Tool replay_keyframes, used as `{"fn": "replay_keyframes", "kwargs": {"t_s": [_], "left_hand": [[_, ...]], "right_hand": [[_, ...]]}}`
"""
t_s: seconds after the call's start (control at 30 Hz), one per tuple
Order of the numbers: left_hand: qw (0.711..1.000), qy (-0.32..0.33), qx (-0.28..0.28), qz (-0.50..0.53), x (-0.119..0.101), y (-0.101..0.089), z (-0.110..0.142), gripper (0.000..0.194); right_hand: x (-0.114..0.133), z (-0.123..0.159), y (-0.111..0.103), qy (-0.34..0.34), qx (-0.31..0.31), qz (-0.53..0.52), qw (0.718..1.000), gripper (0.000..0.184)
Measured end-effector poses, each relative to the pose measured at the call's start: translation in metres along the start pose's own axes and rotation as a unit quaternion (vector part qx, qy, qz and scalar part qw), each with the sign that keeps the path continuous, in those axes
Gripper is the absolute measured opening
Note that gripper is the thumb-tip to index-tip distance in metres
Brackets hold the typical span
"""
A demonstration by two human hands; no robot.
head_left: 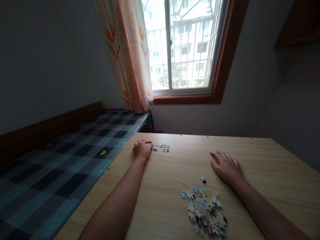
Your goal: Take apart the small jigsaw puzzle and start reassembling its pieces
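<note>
My left hand rests near the table's far left corner, its fingers bent towards the right and their tips at the edge of a small group of jigsaw pieces. No piece shows in its fingers, though their undersides are hidden. On the right, my right hand lies palm down on the wood with its fingers spread, holding nothing. Between my forearms, closer to me, is a loose pile of jigsaw pieces, many with the pale side up. A couple of pieces lie just beyond the pile.
The light wooden table fills the foreground. Along its left side stands a bed with a checked cover. Behind are a patterned curtain and a barred window with a brown frame.
</note>
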State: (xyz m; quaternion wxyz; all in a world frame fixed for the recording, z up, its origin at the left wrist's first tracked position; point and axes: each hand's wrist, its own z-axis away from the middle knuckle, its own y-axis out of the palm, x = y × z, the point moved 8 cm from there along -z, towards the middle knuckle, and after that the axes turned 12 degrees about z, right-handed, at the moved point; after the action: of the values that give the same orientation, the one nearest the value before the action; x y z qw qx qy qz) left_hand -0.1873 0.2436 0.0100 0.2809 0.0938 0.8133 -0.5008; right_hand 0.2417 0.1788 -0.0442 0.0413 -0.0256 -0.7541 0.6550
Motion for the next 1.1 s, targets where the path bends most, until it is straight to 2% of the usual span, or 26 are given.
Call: {"fn": "replay_keyframes", "kwargs": {"t_s": [0.17,0.37,0.5,0.6,1.1], "left_hand": [[1.000,-0.015,0.010,-0.014,0.002,0.000,-0.001,0.034],[1.000,-0.024,0.006,0.010,0.005,0.001,-0.004,0.035],[0.995,0.045,0.061,0.057,-0.004,0.010,-0.008,0.045],[0.991,0.075,0.104,0.044,-0.008,0.017,-0.006,0.057],[0.989,0.107,0.099,0.002,-0.021,0.026,0.006,0.062]], "right_hand": [[0.000,0.000,0.000,0.000,0.000,0.001,1.000,0.048],[0.000,-0.001,0.001,0.001,-0.001,0.000,1.000,0.048],[0.000,-0.001,0.000,0.000,0.003,0.002,1.000,0.047],[0.001,0.000,-0.001,-0.001,0.003,0.004,1.000,0.047],[0.001,0.002,-0.004,0.004,-0.003,0.007,1.000,0.047]]}}
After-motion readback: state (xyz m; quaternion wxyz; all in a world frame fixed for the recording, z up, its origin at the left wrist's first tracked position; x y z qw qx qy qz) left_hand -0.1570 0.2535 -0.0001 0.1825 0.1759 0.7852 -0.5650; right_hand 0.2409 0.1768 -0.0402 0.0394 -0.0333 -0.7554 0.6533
